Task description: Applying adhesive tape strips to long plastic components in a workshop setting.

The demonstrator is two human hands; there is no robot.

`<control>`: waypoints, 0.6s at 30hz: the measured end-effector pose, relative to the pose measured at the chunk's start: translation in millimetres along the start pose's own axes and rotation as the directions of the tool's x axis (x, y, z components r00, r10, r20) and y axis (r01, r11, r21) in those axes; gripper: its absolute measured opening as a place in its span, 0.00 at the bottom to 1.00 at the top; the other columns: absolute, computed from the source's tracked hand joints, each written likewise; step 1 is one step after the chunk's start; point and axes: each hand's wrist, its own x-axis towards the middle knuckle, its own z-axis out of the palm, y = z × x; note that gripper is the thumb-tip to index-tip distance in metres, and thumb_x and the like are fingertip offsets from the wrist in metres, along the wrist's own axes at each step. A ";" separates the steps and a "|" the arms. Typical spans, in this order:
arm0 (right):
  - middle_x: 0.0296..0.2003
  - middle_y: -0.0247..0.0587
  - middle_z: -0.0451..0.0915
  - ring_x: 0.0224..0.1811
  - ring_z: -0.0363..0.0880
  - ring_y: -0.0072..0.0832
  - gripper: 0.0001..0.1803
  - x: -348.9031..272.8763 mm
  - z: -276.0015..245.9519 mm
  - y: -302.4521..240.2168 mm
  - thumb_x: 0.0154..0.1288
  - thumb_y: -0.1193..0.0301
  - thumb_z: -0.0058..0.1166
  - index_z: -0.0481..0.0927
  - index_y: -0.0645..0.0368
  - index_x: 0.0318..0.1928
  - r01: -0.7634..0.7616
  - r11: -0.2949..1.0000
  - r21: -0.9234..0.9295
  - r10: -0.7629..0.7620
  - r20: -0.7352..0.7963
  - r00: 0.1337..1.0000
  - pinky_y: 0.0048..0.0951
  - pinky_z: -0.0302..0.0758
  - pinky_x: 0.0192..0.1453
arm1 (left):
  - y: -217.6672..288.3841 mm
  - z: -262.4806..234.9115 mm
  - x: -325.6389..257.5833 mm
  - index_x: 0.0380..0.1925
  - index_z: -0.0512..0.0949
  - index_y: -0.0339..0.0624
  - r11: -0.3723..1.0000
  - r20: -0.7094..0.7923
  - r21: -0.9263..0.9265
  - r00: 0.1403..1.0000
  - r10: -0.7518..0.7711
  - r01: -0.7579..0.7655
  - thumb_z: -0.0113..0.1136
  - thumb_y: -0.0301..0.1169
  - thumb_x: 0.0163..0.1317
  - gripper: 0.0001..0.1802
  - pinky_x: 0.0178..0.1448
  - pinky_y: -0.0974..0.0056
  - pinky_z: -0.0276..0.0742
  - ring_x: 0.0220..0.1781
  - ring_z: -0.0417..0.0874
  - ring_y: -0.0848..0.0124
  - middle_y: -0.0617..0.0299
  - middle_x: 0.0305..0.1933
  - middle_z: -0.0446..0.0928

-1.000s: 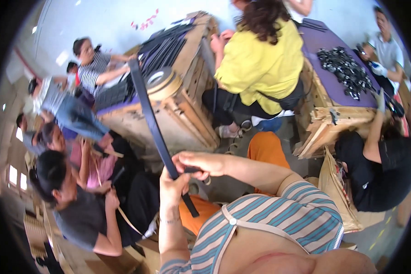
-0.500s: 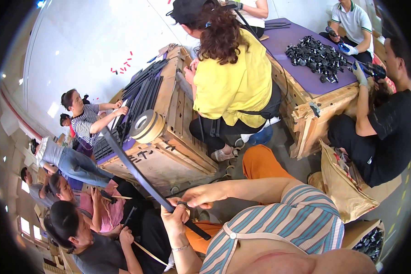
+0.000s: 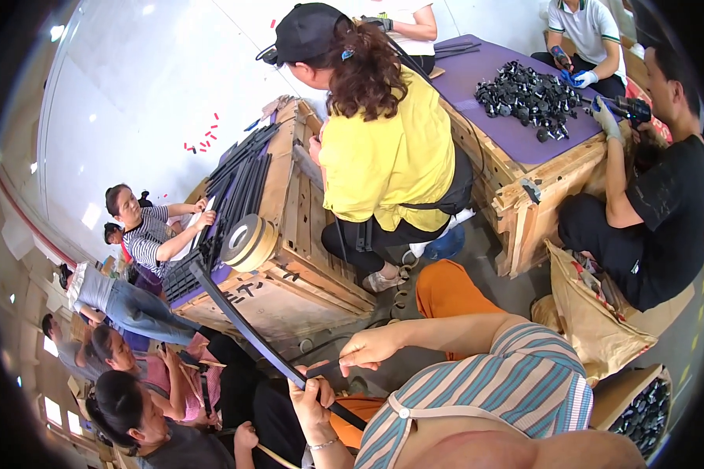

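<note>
A long, flat black strip [image 3: 242,324] slants from the wooden crate down to my lap. My left hand [image 3: 313,395] is closed around its lower part, a bracelet showing on the wrist. Just above it, my right hand [image 3: 370,348] pinches a small thin piece [image 3: 326,365] against the strip's upper edge. My striped top and orange trousers [image 3: 446,291] fill the lower right.
A wooden crate [image 3: 305,242] ahead holds more black strips [image 3: 238,176] and a tape roll [image 3: 246,241]. A person in a yellow top [image 3: 391,156] sits by it. The purple-topped crate [image 3: 485,78] carries a pile of black parts [image 3: 524,95]. Brown bag [image 3: 594,324], parts box [image 3: 641,406], several people at left.
The view has swung and the strip's far end now lies lower and further left. Both hands have stayed on the strip, the right one closer to the left.
</note>
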 end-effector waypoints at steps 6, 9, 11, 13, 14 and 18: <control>0.18 0.29 0.68 0.21 0.69 0.19 0.20 -3.1 -3.1 5.2 0.69 0.57 0.37 0.77 0.57 0.39 0.011 0.997 -0.074 -0.012 -0.002 1.000 0.22 0.67 0.26 | 0.2 -6.0 -2.8 0.38 0.68 0.40 0.996 -0.011 0.084 1.000 -0.019 0.020 0.58 0.26 0.57 0.11 0.13 0.75 0.53 0.10 0.60 0.78 0.52 0.29 0.76; 0.20 0.29 0.70 0.21 0.69 0.18 0.19 -6.1 -4.2 10.7 0.69 0.57 0.38 0.76 0.58 0.40 -0.018 1.000 -0.015 0.018 0.015 1.000 0.21 0.67 0.27 | -0.2 -5.3 -3.4 0.37 0.68 0.40 0.985 -0.089 0.165 0.996 -0.032 0.046 0.56 0.21 0.57 0.09 0.13 0.75 0.53 0.10 0.60 0.78 0.60 0.21 0.70; 0.20 0.29 0.71 0.22 0.69 0.18 0.18 -7.5 -5.0 15.5 0.69 0.59 0.38 0.76 0.59 0.41 -0.060 0.995 0.082 0.057 0.031 0.998 0.21 0.67 0.28 | -0.3 -5.7 -3.5 0.35 0.68 0.41 0.966 -0.108 0.254 0.994 -0.017 0.045 0.54 0.20 0.56 0.09 0.12 0.76 0.51 0.09 0.58 0.80 0.66 0.19 0.65; 0.22 0.29 0.72 0.22 0.70 0.17 0.15 -8.6 -7.2 19.4 0.68 0.61 0.42 0.76 0.59 0.38 -0.054 0.981 0.186 0.044 0.060 0.997 0.20 0.67 0.26 | -0.4 1.5 -1.4 0.35 0.68 0.41 0.955 -0.156 0.292 0.988 0.001 0.045 0.52 0.17 0.55 0.09 0.12 0.76 0.51 0.10 0.58 0.81 0.67 0.18 0.64; 0.22 0.29 0.72 0.22 0.70 0.17 0.15 -8.7 -7.9 21.0 0.68 0.61 0.42 0.76 0.59 0.38 -0.053 0.981 0.187 0.043 0.058 0.997 0.20 0.67 0.26 | -1.0 5.1 -0.1 0.34 0.68 0.41 0.944 -0.204 0.328 0.979 0.024 0.045 0.51 0.15 0.54 0.10 0.12 0.76 0.51 0.10 0.58 0.81 0.67 0.17 0.64; 0.22 0.30 0.73 0.21 0.73 0.17 0.11 -11.4 -9.2 16.5 0.65 0.64 0.47 0.75 0.59 0.34 -0.045 0.994 0.103 0.046 -0.010 0.999 0.20 0.67 0.24 | -4.5 7.2 5.2 0.31 0.68 0.42 0.922 -0.258 0.387 0.963 0.083 0.025 0.49 0.13 0.51 0.11 0.12 0.76 0.52 0.10 0.59 0.81 0.68 0.17 0.63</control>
